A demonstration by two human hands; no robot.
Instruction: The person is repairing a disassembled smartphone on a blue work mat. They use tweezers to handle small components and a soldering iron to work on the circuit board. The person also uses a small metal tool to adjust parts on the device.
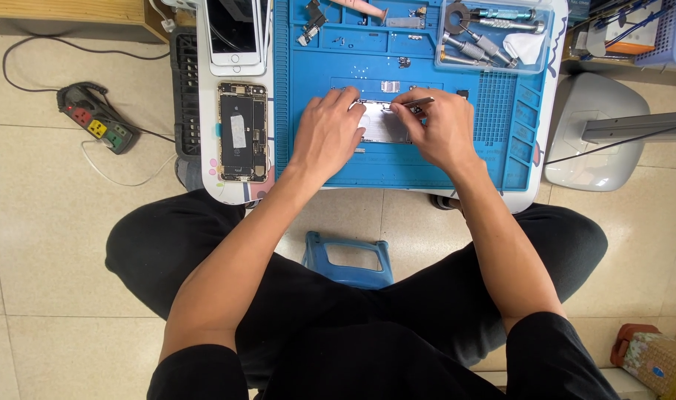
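Observation:
A silver metal phone part (385, 126) lies on the blue work mat (442, 167). My left hand (325, 137) rests on its left side, fingers pressing it down. My right hand (442, 130) pinches thin metal tweezers (416, 103) whose tip points at the part's top edge. Both hands cover much of the part.
An opened phone body (242, 132) showing its battery lies left of the mat. A white phone (235, 35) sits above it. A clear tray (494, 35) with screwdrivers is at the mat's top right. Small parts (312, 26) lie along the top. A power strip (97, 118) lies on the floor; a blue stool (349, 259) stands between my knees.

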